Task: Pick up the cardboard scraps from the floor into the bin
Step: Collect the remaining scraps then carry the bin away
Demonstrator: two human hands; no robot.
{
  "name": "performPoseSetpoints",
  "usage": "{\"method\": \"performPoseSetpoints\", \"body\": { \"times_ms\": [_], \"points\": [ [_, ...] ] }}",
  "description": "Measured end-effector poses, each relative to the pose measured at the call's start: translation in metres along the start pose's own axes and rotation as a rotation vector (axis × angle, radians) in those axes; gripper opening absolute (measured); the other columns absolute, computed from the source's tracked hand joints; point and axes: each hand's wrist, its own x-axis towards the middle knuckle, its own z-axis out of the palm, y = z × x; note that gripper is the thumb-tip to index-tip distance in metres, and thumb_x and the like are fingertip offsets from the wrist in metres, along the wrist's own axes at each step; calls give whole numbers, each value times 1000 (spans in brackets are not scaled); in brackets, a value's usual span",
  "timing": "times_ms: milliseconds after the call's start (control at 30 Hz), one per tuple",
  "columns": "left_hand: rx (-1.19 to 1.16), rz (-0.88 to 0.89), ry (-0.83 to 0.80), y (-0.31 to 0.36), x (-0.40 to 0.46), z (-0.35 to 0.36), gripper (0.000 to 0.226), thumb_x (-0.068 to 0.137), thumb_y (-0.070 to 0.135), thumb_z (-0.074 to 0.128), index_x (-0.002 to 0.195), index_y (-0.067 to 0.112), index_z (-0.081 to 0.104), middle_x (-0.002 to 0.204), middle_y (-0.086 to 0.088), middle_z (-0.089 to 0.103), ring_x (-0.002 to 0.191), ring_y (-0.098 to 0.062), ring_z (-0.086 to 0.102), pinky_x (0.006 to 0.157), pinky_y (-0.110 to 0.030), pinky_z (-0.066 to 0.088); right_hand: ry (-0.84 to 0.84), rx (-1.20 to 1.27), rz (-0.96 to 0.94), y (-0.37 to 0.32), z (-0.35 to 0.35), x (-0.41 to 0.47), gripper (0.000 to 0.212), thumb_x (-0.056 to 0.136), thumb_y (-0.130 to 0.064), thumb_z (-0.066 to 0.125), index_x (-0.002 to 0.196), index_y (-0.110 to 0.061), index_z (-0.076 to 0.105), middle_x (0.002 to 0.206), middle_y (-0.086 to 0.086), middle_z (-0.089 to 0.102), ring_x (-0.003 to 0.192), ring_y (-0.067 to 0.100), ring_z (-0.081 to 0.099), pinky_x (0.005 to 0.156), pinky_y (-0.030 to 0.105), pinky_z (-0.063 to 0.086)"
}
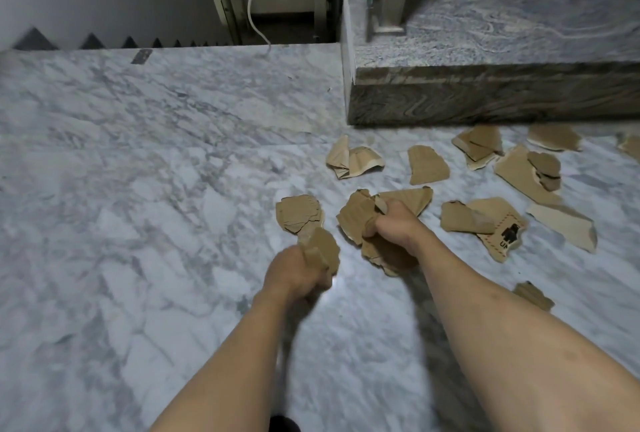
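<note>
Broadly noted, largest first: marble floor (138, 189), pale and veined, polished — likely slick under flat scraps; dark stone step (485, 99) at upper right, with the scatter lying along its foot; no bin in view, location cannot be told.

Cardboard scraps spread over the right half of the floor; largest loose piece a long torn strip (519, 178) near the step, with a smaller scrap overlapping it; pale-faced slab (564, 227) at far right; printed piece (498, 234) bearing a black mark, partly under a folded scrap; crumpled piece (356, 161) and flat ribbed piece (427, 164) further back; stacked scrap (298, 213) just beside the left hand; small scrap (533, 296) alone by the right forearm.

Right hand (391, 223) clenched round a bunch of scraps (356, 220), several pieces fanning out above and below the fist; left hand (298, 272) clenched round a single thick scrap (320, 251), somewhat blurred.

Handling, judged: light, dry, corrugated; stiff along the flutes, readily bent across them; torn edges ragged, not fragile; tolerant of crushing. Flat pieces probably hard to lift from smooth stone — best taken at a raised or curled edge, or slid onto a neighbour and pinched together; crumpled pieces open to a grasp anywhere. Full fists likely to shed loose pieces.
</note>
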Motion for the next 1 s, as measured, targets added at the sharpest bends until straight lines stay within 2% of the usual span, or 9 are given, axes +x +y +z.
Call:
{"method": "performPoseSetpoints", "body": {
  "times_ms": [100,200,300,433,533,600,700,833,1000],
  "points": [
    [101,4,172,14,28,-22,71,70,47,80,126,9,60,135,-9,47,125,-30,41,105,-40,41,5,5,-20,-1,-3,7,45,77,-3,74,119,-10,58,121,6,64,107,30,62,84,34,52],
    [269,108,169,20,57,-37,83,70,48,82,139,13,52,157,-7,23,147,-31,16,114,-44,28,29,17,-34,-6,-10,18,54,78,-4,73,128,-13,55,123,7,63,110,29,60,81,31,47],
    [261,186,125,20,74,-37,72,66,41,86,129,16,60,141,-3,40,133,-30,39,101,-42,41,122,115,-84,-20,-20,32,57,79,-5,72,131,-16,52,124,6,64,108,27,60,83,33,49],
    [382,178,129,22,80,-36,73,72,46,80,132,19,48,134,-7,40,121,-33,36,97,-39,37,199,237,-90,-59,-31,56,85,80,-8,74,150,-21,28,138,9,53,109,26,53,85,33,42],
    [313,205,147,17,81,-32,74,75,41,80,135,21,41,134,-8,39,119,-34,35,93,-39,38,112,80,-62,-87,-19,73,114,81,-6,74,159,-23,-7,153,16,38,127,35,48,93,35,42],
    [315,242,160,15,80,-28,81,77,41,79,143,22,35,137,-8,39,120,-35,35,94,-41,40,53,-108,-7,-91,-6,84,122,80,-7,76,157,-20,-18,156,18,35,131,38,46,98,38,44],
    [301,214,184,16,79,-26,80,76,41,80,141,18,39,133,-8,39,119,-34,40,94,-42,45,69,-378,98,-77,13,94,113,78,-17,75,158,-16,-4,146,17,47,128,40,49,105,47,43],
    [253,158,184,17,79,-26,68,75,38,81,127,12,45,127,-8,43,112,-35,48,86,-43,49,281,-582,-26,-59,30,89,64,83,-31,68,140,-22,40,133,11,56,124,34,50,100,45,41],
    [178,87,180,14,72,-23,68,79,41,78,128,10,43,131,-9,44,116,-37,48,83,-39,43,276,-839,-147,-52,28,85,66,79,-34,70,139,-25,44,148,14,23,138,38,22,108,47,32]
  ]
}}
